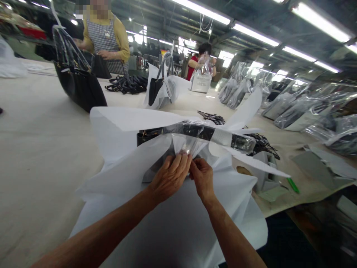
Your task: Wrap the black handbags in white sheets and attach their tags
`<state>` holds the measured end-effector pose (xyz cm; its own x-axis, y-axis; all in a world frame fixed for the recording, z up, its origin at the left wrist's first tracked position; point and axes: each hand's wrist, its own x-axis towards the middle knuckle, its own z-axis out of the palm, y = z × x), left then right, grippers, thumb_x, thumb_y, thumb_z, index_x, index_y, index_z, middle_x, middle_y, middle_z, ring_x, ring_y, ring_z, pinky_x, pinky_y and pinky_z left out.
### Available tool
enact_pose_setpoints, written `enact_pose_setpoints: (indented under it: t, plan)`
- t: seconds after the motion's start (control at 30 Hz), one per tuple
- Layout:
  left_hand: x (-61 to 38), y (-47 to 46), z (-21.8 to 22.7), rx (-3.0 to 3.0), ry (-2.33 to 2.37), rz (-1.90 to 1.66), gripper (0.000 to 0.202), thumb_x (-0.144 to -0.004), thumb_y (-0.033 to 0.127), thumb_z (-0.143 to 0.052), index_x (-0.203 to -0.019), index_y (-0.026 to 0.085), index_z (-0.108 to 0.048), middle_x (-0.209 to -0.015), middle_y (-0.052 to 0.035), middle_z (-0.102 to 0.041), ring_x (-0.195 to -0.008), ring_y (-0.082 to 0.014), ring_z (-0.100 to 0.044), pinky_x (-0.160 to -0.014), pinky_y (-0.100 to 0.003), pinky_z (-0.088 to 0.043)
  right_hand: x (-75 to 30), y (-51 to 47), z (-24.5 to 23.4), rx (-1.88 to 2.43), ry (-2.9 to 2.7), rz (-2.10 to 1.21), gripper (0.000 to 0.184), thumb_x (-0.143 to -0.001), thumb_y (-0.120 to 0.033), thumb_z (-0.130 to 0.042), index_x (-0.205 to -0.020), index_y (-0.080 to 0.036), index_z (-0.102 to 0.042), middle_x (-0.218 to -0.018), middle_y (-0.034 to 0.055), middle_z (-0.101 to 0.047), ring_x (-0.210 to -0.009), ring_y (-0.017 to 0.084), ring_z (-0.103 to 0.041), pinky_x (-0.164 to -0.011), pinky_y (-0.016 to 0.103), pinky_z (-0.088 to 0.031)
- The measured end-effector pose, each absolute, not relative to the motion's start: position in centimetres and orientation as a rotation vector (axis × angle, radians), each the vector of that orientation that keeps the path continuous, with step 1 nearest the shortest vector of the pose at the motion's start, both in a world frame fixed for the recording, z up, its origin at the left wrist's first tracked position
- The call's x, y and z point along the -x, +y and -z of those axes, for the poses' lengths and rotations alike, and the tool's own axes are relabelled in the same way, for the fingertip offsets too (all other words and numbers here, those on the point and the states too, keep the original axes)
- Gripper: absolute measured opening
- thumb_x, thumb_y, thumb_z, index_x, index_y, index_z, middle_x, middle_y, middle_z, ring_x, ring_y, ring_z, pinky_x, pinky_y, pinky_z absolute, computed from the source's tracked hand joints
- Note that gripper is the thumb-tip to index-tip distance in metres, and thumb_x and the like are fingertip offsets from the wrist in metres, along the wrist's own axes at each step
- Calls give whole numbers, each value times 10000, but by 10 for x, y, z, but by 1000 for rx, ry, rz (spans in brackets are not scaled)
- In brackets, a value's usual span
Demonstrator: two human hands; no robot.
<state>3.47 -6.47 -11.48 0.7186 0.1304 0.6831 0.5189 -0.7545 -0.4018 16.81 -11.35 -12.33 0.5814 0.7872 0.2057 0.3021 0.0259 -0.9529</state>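
A black handbag (147, 137) lies before me, largely hidden by sheets of white wrapping paper (134, 154). Its handle (196, 131) is sheathed in clear plastic, with a white band around it towards the right. My left hand (170, 174) is closed, its fingertips pressed together on clear plastic film (186, 143) at the near side of the bag. Right beside it, my right hand (203, 176) is closed in a pinch, touching the left fingers. What the right fingertips hold is hidden.
Another black handbag (79, 85) stands at left, beside a pile of black straps (128, 85). A part-wrapped bag (161, 87) is farther back. Plastic-covered bags (301, 109) line the right side. A green-handled tool (292, 185) lies near the table edge. Two people (118, 41) work across the table.
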Motion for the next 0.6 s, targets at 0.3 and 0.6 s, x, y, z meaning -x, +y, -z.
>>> enact_pose_setpoints:
  t: [0.3,0.6]
  plan:
    - [-35,-55,104,2334,-608,802,429,-903,238,-399,-1253,27,-527,-1297,-176,-558,-1194,-276,-496,-961,-425,-385,-167,-114,126,1589,-882,-452,358,-708,-538,-647,-757,-189,-582,-527,-20,-602,-445,126,-526,-441,243,-416]
    - [-37,-54,105,2325,-609,856,398,-899,315,-477,-1165,41,-587,-1249,-193,-584,-1180,-292,-494,-953,-453,-372,-175,-123,136,1688,-785,-502,447,-663,-590,-677,-576,-216,-449,-387,-59,-488,-364,106,-452,-386,223,-364]
